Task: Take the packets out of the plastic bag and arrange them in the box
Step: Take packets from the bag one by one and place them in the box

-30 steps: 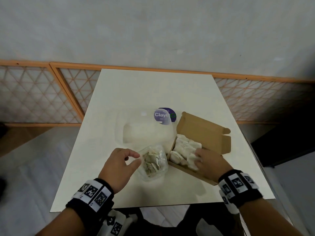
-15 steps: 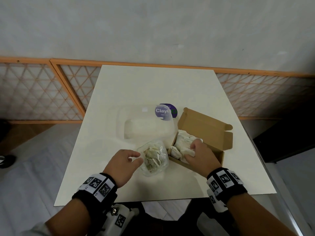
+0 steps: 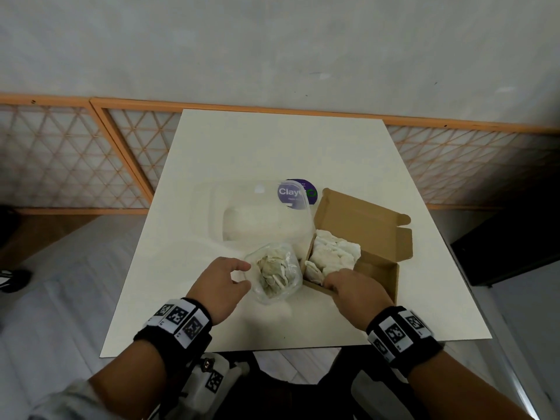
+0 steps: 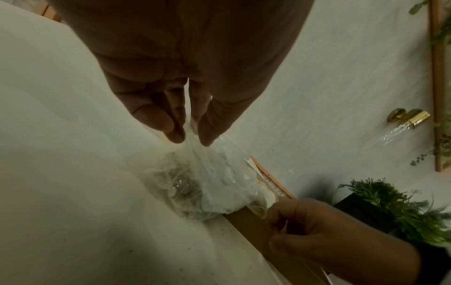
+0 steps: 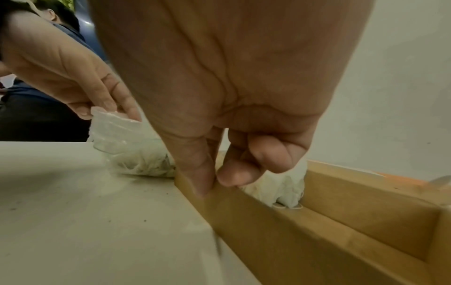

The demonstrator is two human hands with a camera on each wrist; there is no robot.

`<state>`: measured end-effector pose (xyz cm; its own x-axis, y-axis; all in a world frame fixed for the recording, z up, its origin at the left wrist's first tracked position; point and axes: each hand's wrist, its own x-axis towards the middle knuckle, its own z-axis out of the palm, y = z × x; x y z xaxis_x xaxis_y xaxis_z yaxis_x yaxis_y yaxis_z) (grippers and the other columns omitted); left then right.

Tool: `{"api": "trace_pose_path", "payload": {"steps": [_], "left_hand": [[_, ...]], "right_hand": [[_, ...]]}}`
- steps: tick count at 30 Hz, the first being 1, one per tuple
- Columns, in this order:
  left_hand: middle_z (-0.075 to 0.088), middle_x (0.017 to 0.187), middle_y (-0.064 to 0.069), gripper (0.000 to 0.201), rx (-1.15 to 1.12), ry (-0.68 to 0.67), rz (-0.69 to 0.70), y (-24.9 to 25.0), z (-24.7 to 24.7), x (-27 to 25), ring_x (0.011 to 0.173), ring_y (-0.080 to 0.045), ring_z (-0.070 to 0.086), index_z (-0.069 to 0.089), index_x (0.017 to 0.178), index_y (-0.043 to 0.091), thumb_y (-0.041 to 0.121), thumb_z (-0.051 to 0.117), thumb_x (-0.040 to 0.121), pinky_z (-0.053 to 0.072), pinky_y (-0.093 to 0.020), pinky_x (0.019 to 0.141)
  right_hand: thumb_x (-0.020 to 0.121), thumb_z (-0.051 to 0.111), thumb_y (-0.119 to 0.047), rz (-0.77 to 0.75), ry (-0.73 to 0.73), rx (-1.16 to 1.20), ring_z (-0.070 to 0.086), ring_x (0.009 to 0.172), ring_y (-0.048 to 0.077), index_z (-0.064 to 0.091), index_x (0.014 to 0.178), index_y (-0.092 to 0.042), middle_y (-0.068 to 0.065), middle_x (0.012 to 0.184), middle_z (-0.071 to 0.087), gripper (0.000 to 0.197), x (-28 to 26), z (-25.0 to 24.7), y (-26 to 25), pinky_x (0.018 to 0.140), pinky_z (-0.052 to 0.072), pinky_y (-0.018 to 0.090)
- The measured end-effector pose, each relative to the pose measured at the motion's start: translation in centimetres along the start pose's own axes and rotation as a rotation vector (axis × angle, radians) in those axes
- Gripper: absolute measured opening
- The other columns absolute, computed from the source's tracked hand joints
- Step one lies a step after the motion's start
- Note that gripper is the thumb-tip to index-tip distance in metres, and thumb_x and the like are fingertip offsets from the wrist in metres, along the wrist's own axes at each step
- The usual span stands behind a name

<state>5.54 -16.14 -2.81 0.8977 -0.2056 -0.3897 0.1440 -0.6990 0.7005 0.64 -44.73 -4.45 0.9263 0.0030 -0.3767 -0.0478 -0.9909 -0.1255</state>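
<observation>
Packets (image 3: 331,258) fill the box (image 3: 375,234) end nearest my right hand (image 3: 357,286); more remain in the plastic bag (image 3: 274,272), just beside the box. My right hand has drawn back from pressing packets; thumb and curled fingers now pinch the near wall. My left hand (image 3: 219,283) still pinches the bag's mouth. Judgement: placement done, next packet due

The left hand (image 3: 222,281) pinches clear plastic between thumb and fingers (image 4: 156,119). The right hand (image 3: 357,287) curls at a cardboard wall, apparently gripping it; both wrists wear marker bands.
</observation>
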Motion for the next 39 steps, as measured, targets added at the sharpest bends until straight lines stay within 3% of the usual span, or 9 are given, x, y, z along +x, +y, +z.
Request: {"api": "trace_pose_path", "payload": {"steps": [3,8,14,19,22,25,29,34,39], "left_hand": [[0.055,0.121,0.007,0.031,0.011,0.003,0.003,-0.2,-0.1,0.1,0.082,0.000,0.061,0.062,0.126,0.031,0.018,0.060,0.098,0.041,-0.010,0.062],[0.052,0.124,0.011,0.031,-0.058,0.047,-0.015,-0.3,0.2,0.3,0.105,-0.008,0.061,0.063,0.116,0.029,0.041,0.074,0.090,0.047,-0.025,0.086],[0.050,0.133,0.008,0.038,-0.018,-0.025,-0.039,-0.6,0.3,0.4,0.102,-0.013,0.059,0.056,0.127,0.026,0.026,0.072,0.093,0.046,-0.023,0.082],[0.048,0.139,0.007,0.047,0.000,-0.084,0.012,-0.4,0.1,-0.6,0.101,-0.012,0.057,0.054,0.137,0.026,0.016,0.067,0.093,0.046,-0.021,0.087],[0.047,0.138,0.007,0.052,0.017,-0.118,0.027,-0.2,0.2,-1.7,0.100,-0.011,0.061,0.052,0.139,0.025,0.017,0.069,0.091,0.048,-0.021,0.093],[0.047,0.138,0.005,0.057,0.039,-0.133,0.046,0.0,0.2,-2.3,0.099,-0.011,0.063,0.052,0.142,0.025,0.020,0.073,0.089,0.047,-0.020,0.093],[0.046,0.140,0.003,0.067,0.068,-0.157,0.053,0.4,0.1,-2.5,0.106,-0.014,0.062,0.046,0.148,0.024,0.025,0.075,0.088,0.045,-0.020,0.093],[0.041,0.147,0.003,0.072,0.111,-0.187,0.074,0.4,0.1,-2.4,0.102,-0.015,0.060,0.038,0.155,0.025,0.018,0.070,0.091,0.044,-0.018,0.088],[0.042,0.142,0.010,0.060,0.118,-0.194,0.090,0.2,-0.5,-2.2,0.095,-0.012,0.066,0.048,0.147,0.036,0.026,0.070,0.092,0.056,-0.028,0.086]], "right_hand": [[0.098,0.048,-0.017,-0.050,-0.063,-0.050,0.064,0.090,0.016,0.069,0.107,-0.035,-0.007,0.105,0.065,0.029,-0.8,0.1,0.4,0.075,0.056,0.031],[0.100,0.047,-0.023,-0.114,-0.151,-0.093,0.064,0.095,0.015,0.070,0.112,-0.038,-0.008,0.110,0.065,0.030,-1.8,-0.1,0.8,0.076,0.052,0.028],[0.099,0.053,-0.036,-0.209,-0.241,-0.104,0.063,0.103,0.011,0.067,0.124,-0.038,-0.010,0.117,0.065,0.028,-3.1,-1.8,0.7,0.084,0.049,0.022],[0.101,0.049,-0.051,-0.279,-0.086,-0.069,0.061,0.085,0.006,0.067,0.104,-0.031,-0.011,0.097,0.066,0.027,-4.2,-5.6,-1.9,0.077,0.053,0.025],[0.102,0.047,-0.048,-0.344,0.014,0.034,0.058,0.080,0.006,0.067,0.098,-0.031,-0.013,0.089,0.063,0.026,-3.8,-6.9,-4.8,0.074,0.051,0.027],[0.102,0.048,-0.044,-0.392,0.004,0.035,0.060,0.077,0.010,0.067,0.091,-0.028,-0.009,0.084,0.065,0.028,-2.0,-6.4,-8.0,0.072,0.052,0.036],[0.101,0.049,-0.034,-0.357,-0.049,-0.182,0.061,0.079,0.025,0.065,0.091,-0.018,0.005,0.093,0.064,0.024,0.3,-4.1,-11.8,0.068,0.046,0.035],[0.103,0.048,-0.025,-0.293,-0.132,-0.361,0.067,0.102,0.031,0.067,0.113,-0.011,0.012,0.117,0.062,0.026,1.6,-1.7,-13.0,0.073,0.044,0.035],[0.098,0.057,-0.029,-0.272,-0.134,-0.031,0.067,0.087,0.023,0.071,0.095,-0.014,0.002,0.097,0.069,0.020,1.3,-4.4,-10.4,0.072,0.052,0.036]]}}
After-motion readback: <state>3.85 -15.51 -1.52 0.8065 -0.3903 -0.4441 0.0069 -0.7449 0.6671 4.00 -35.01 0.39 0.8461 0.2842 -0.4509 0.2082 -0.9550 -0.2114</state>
